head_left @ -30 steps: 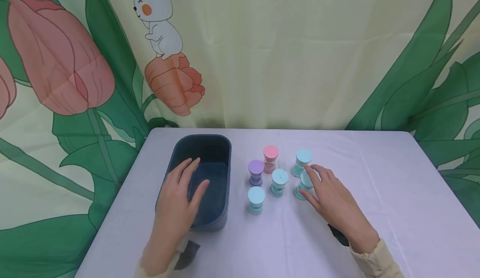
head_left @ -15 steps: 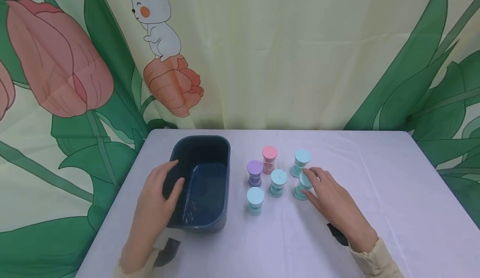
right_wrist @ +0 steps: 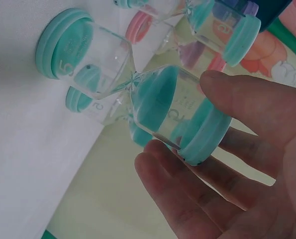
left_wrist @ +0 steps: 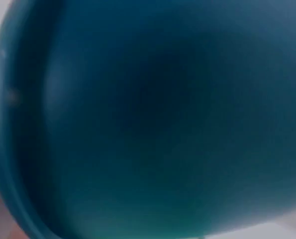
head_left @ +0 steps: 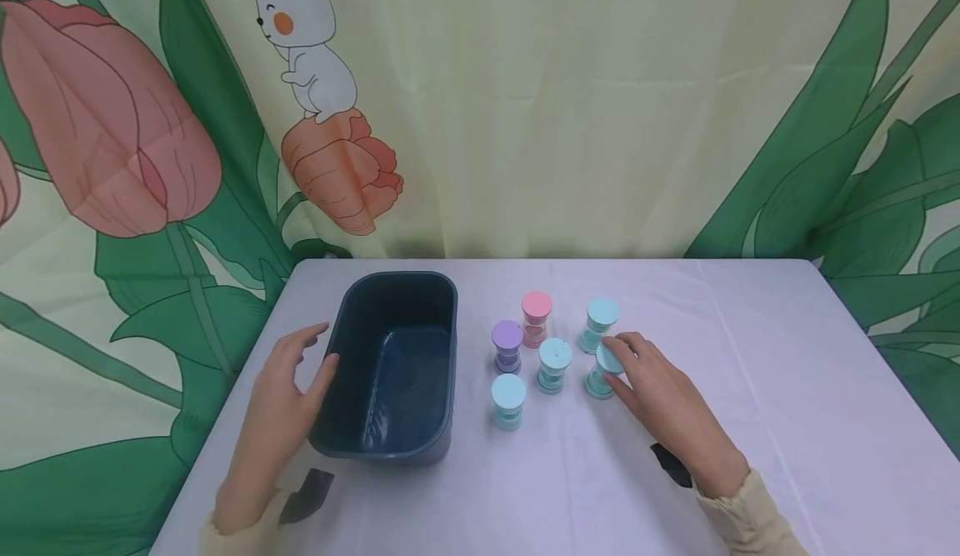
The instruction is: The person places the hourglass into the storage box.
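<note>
- A dark blue bin (head_left: 431, 454) stands near the left edge of the table (head_left: 750, 389), open side up, its glossy floor showing;
- the left hand (head_left: 273, 410) spreads wide beside its left rim;
- the right hand (head_left: 671, 406) pinches a turquoise timer (head_left: 599, 379) at its cap, mid-table; teal shows inside the clear bulb;
- around it stand a pink timer (head_left: 536, 318), a purple timer (head_left: 507, 346) and three turquoise ones.

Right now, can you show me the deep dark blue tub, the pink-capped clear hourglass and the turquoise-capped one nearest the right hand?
Dark blue tub (head_left: 397, 381): head view, bare inside floor.
Pink-capped hourglass (head_left: 536, 322): head view, clear part under its cap.
Turquoise-capped hourglass (right_wrist: 134, 80): right wrist view, narrow waist.
</note>
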`<state>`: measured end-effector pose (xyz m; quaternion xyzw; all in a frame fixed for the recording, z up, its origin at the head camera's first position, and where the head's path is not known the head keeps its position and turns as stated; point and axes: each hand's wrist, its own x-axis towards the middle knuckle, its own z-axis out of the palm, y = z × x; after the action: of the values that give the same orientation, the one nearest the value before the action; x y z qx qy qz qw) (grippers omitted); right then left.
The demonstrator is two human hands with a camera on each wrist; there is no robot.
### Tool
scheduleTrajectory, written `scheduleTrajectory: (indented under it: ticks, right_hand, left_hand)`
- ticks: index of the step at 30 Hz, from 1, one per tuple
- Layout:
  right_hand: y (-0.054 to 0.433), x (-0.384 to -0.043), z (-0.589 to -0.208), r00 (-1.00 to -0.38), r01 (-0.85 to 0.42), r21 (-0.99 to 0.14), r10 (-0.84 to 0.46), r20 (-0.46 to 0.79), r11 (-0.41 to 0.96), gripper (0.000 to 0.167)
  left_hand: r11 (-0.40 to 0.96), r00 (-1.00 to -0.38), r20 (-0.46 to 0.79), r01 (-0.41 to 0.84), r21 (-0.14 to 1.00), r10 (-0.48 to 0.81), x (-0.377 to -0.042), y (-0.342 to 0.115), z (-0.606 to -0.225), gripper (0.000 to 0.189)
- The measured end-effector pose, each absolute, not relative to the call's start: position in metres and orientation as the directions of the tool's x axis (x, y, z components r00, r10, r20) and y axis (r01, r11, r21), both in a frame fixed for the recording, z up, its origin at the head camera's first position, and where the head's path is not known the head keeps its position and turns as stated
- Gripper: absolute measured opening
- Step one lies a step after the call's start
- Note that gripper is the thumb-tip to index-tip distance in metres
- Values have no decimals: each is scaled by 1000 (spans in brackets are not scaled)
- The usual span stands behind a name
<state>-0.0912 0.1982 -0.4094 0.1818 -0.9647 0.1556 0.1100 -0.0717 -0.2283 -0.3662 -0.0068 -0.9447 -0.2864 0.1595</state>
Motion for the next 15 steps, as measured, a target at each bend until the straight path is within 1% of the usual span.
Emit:
scheduleTrajectory:
  ticks: [9,15]
  right_hand:
    - [198,-93,-411,-907,-389,-278,-312,284,878,52]
    - [198,-92,-410,-901,-398,-293,-309,305,870,50]
  left_hand:
    - [761,-969,241,121,637,-48,-79,-244,-375,46]
    - [730,-984,172,86,678,-43,-81,-251,-376,45]
